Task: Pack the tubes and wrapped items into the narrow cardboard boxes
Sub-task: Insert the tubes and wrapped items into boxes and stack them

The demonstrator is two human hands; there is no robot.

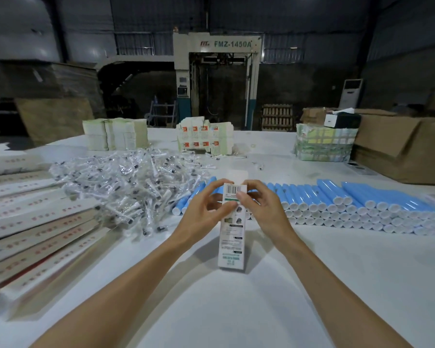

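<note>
Narrow cardboard box (231,237) stands upright mid tabletop (337,285), left hand (206,209) and right hand (264,209) both pinching its top; I'd steady the walls, then tuck the flap (237,175) squarely.

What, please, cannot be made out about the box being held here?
Head view:
- Narrow box contents: hidden by its walls, the left hand and right hand.
- Its print: too small, blurred.
- Flat cartons: blurred, cut off by the left edge.
- Tube row: cut off by the right edge.
</note>
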